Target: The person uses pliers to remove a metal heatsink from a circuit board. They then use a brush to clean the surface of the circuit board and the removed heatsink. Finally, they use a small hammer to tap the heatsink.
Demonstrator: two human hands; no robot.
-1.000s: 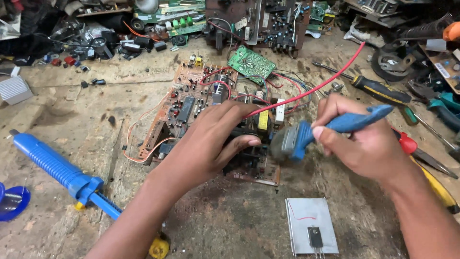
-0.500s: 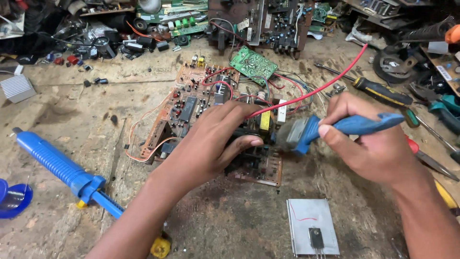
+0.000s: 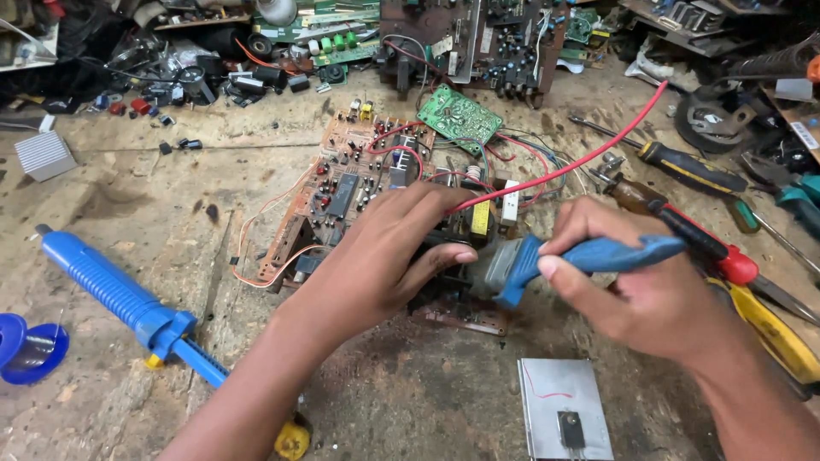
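1. Since the earlier frame, right hand [image 3: 636, 294] has lowered the blue-handled brush [image 3: 547, 260], fingers clamped on its handle.
2. Left hand [image 3: 389, 256] grips the brown circuit board [image 3: 342, 192] at frame centre, fingers curled on its dark component.

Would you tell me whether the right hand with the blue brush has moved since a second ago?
Yes. The right hand and blue brush moved slightly leftward, closer to the circuit board.

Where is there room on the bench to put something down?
Bare bench lies between the circuit board and the grey block, above the blue pump. The far edge and the right side, by the screwdriver, are crowded.
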